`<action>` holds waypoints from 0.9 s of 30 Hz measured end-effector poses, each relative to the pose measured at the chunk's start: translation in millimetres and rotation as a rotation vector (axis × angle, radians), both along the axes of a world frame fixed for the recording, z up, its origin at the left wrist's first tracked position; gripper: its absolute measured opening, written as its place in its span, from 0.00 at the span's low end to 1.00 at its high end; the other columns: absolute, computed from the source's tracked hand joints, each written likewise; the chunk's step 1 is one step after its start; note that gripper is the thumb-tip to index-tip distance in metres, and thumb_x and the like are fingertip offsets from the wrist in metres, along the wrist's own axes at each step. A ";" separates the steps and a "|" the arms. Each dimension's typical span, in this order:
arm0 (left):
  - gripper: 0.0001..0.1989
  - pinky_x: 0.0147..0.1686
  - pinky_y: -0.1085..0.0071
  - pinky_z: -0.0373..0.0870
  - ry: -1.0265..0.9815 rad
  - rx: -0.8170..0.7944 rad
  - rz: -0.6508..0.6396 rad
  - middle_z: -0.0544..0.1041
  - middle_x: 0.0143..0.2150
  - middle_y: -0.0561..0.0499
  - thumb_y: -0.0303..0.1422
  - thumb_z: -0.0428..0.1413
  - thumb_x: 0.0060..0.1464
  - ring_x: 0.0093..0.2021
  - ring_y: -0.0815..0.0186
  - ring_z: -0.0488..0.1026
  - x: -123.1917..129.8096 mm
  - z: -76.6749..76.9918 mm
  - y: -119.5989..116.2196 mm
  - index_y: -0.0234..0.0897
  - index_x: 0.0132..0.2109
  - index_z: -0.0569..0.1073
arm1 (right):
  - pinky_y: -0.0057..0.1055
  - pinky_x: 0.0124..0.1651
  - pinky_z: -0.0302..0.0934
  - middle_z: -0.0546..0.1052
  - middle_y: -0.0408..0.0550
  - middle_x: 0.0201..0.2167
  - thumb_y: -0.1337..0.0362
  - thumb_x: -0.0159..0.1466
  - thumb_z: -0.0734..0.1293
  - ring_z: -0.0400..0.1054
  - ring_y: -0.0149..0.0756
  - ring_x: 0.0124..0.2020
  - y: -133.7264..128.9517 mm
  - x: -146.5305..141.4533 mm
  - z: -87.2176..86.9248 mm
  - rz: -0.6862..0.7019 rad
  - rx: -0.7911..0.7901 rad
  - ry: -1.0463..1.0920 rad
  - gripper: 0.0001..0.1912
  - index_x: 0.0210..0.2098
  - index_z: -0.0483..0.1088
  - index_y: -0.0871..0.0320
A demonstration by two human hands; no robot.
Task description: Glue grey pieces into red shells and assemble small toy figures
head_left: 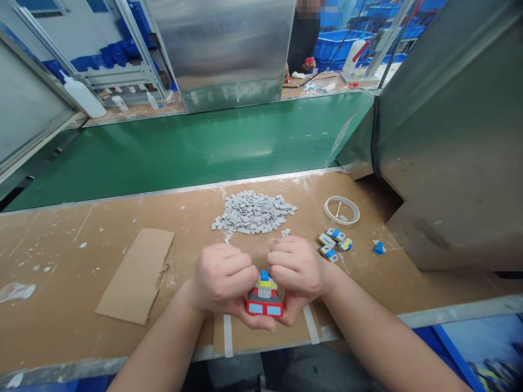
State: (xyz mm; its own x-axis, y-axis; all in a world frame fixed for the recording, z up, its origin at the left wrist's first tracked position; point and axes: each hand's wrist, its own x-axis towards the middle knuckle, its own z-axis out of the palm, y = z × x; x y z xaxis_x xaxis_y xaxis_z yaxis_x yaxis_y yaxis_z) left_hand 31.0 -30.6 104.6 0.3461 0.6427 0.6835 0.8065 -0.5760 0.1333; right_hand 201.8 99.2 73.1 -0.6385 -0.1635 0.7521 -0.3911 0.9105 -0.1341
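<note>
Both my hands grip a small toy vehicle (265,298) with a red base, grey and yellow body and a blue block on top, held just above the near edge of the brown worktable (81,256). My left hand (223,277) curls around its left side and underneath. My right hand (298,272) closes on its right side. Just beyond my hands lies a pile of several small grey pieces (253,211).
A cardboard scrap (137,275) lies to the left. To the right are a tape ring (341,210), a few small blue-and-white parts (334,242) and a blue piece (378,248). A green conveyor belt (204,147) runs behind the table. Another person (304,38) works at the far side.
</note>
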 end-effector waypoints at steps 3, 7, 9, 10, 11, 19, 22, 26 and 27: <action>0.31 0.25 0.64 0.45 0.000 -0.002 0.010 0.56 0.20 0.57 0.59 0.51 0.65 0.22 0.69 0.50 -0.2 -1.2 1.2 0.40 0.25 0.59 | 0.37 0.28 0.37 0.52 0.36 0.22 0.50 0.63 0.63 0.44 0.31 0.22 -0.3 -2.2 1.4 0.007 -0.046 0.015 0.21 0.27 0.47 0.51; 0.32 0.24 0.65 0.46 -0.014 0.007 0.032 0.56 0.20 0.57 0.59 0.51 0.65 0.21 0.70 0.50 -0.2 -2.8 2.1 0.39 0.24 0.59 | 0.36 0.28 0.36 0.51 0.36 0.22 0.51 0.62 0.64 0.44 0.31 0.22 -0.2 -3.8 0.9 -0.010 -0.051 0.029 0.21 0.27 0.46 0.51; 0.32 0.24 0.65 0.46 -0.018 0.012 0.036 0.56 0.20 0.58 0.60 0.52 0.64 0.21 0.70 0.50 -0.3 -2.8 2.1 0.39 0.24 0.59 | 0.36 0.28 0.36 0.51 0.36 0.22 0.49 0.63 0.64 0.44 0.31 0.22 0.3 -3.6 -0.8 -0.018 -0.030 0.017 0.22 0.27 0.46 0.50; 0.32 0.24 0.65 0.46 -0.018 0.014 0.035 0.56 0.20 0.58 0.60 0.52 0.63 0.21 0.70 0.50 -0.3 -2.5 2.0 0.40 0.24 0.59 | 0.36 0.28 0.37 0.51 0.36 0.22 0.47 0.63 0.64 0.44 0.31 0.22 0.6 -3.4 -1.7 -0.022 -0.017 0.008 0.23 0.27 0.45 0.50; 0.32 0.23 0.65 0.46 -0.017 0.015 0.034 0.56 0.20 0.58 0.60 0.52 0.63 0.21 0.70 0.50 -0.3 -2.2 2.0 0.40 0.24 0.59 | 0.35 0.28 0.37 0.51 0.36 0.22 0.46 0.63 0.64 0.44 0.31 0.22 0.8 -3.2 -2.7 -0.026 -0.006 0.001 0.24 0.27 0.45 0.50; 0.33 0.24 0.65 0.46 0.005 0.017 0.042 0.56 0.20 0.58 0.62 0.57 0.57 0.21 0.70 0.50 -0.5 -2.9 2.1 0.40 0.24 0.59 | 0.35 0.29 0.38 0.51 0.36 0.22 0.43 0.63 0.65 0.44 0.31 0.22 1.4 -2.1 -7.2 -0.036 0.017 -0.017 0.26 0.26 0.46 0.50; 0.32 0.24 0.65 0.46 0.004 0.010 0.039 0.56 0.20 0.58 0.62 0.57 0.58 0.21 0.70 0.50 -1.0 -3.4 1.7 0.40 0.24 0.59 | 0.35 0.29 0.38 0.51 0.36 0.22 0.43 0.63 0.66 0.45 0.31 0.22 1.3 -2.0 -7.7 -0.033 0.022 -0.020 0.27 0.26 0.46 0.50; 0.32 0.23 0.65 0.46 0.002 0.000 0.027 0.56 0.20 0.58 0.62 0.56 0.59 0.21 0.70 0.51 -1.5 -2.9 1.7 0.40 0.24 0.60 | 0.35 0.29 0.38 0.52 0.36 0.22 0.45 0.63 0.65 0.46 0.32 0.22 1.4 -2.4 -7.6 -0.021 -0.005 -0.010 0.25 0.27 0.47 0.50; 0.32 0.23 0.65 0.46 0.001 0.002 0.026 0.57 0.20 0.58 0.62 0.56 0.58 0.21 0.70 0.51 -1.5 -2.7 1.8 0.40 0.24 0.61 | 0.35 0.29 0.38 0.52 0.36 0.22 0.46 0.63 0.65 0.46 0.32 0.22 1.5 -2.4 -7.6 -0.019 -0.007 -0.010 0.25 0.27 0.47 0.50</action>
